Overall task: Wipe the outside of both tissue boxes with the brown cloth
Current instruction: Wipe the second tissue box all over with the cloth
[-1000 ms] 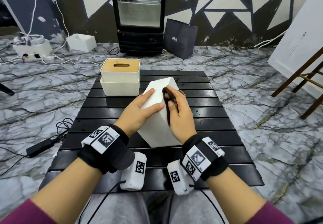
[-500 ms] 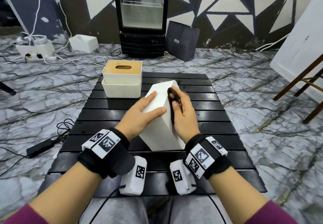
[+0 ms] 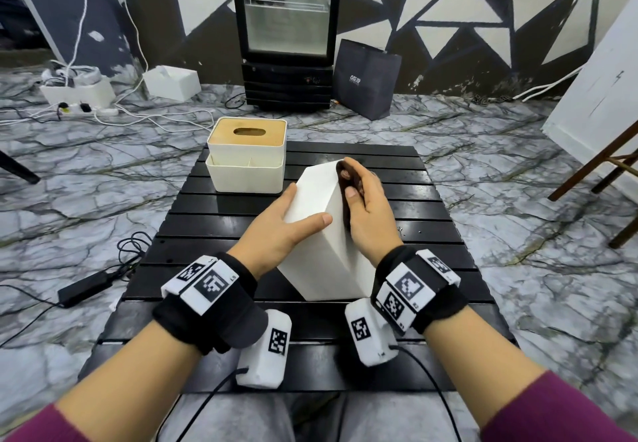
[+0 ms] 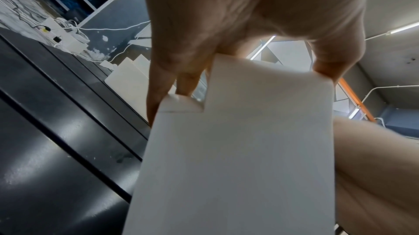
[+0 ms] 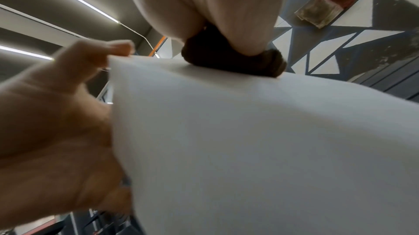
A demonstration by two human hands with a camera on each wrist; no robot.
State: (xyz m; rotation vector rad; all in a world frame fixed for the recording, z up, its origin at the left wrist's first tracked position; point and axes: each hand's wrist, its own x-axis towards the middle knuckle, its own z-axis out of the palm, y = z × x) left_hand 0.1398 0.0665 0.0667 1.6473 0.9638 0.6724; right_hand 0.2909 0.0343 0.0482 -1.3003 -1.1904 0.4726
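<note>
A plain white tissue box [image 3: 319, 234] stands tilted on the black slatted table [image 3: 214, 220]. My left hand [image 3: 283, 220] lies on its left face, fingers straight and thumb across the edge; the same box [image 4: 238, 158] fills the left wrist view. My right hand [image 3: 366, 207] presses the brown cloth [image 3: 345, 182] against the box's right face near the upper edge. In the right wrist view the cloth [image 5: 229, 57] is bunched under the hand on the box [image 5: 249, 140]. A second tissue box [image 3: 247, 153], cream with a wooden slotted lid, sits at the table's far left.
A glass-door fridge [image 3: 286, 27] and a dark paper bag [image 3: 366, 79] stand beyond the table. Cables, a power strip [image 3: 83, 108] and a white box [image 3: 172, 82] lie on the marble floor at left. A wooden chair leg [image 3: 597, 162] is at right.
My right hand with the cloth has slid slightly up along the box's right face toward the far edge. The left hand stays on the box.
</note>
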